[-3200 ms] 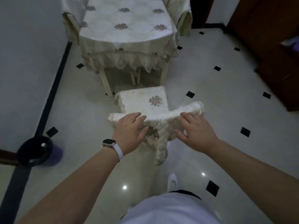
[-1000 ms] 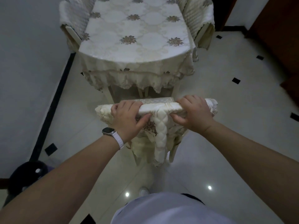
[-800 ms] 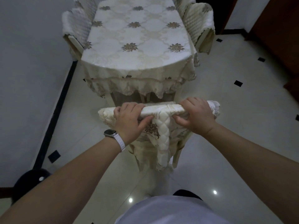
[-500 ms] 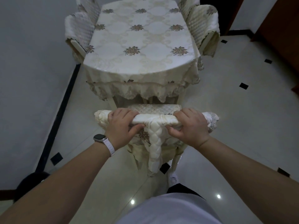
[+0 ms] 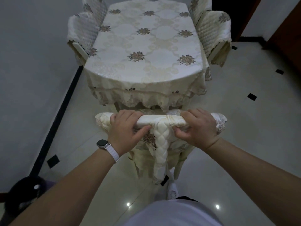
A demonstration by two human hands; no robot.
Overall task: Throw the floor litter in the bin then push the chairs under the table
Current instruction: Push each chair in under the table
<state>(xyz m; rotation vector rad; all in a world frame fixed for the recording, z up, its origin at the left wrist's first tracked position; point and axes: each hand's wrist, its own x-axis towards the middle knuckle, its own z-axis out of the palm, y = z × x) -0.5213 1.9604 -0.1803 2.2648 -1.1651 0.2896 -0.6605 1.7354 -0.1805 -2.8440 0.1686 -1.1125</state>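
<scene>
Head view: table [image 5: 146,46] fills 12 o'clock, cloth skirt hanging low. Chair [image 5: 160,149] dead centre, seat mostly under the skirt, top rail just short of the table edge. Bin [image 5: 24,193] at 7 o'clock. Left hand [image 5: 126,131] and right hand [image 5: 197,128] wrap the padded rail, fingers curled over, thumbs under. Push level toward 12 o'clock with equal force, so the legs shouldn't skew or snag cloth.

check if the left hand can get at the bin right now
Probably not: the left hand grips the chair back, while the bin stands on the floor low and behind it; it would need to let go first.
</scene>
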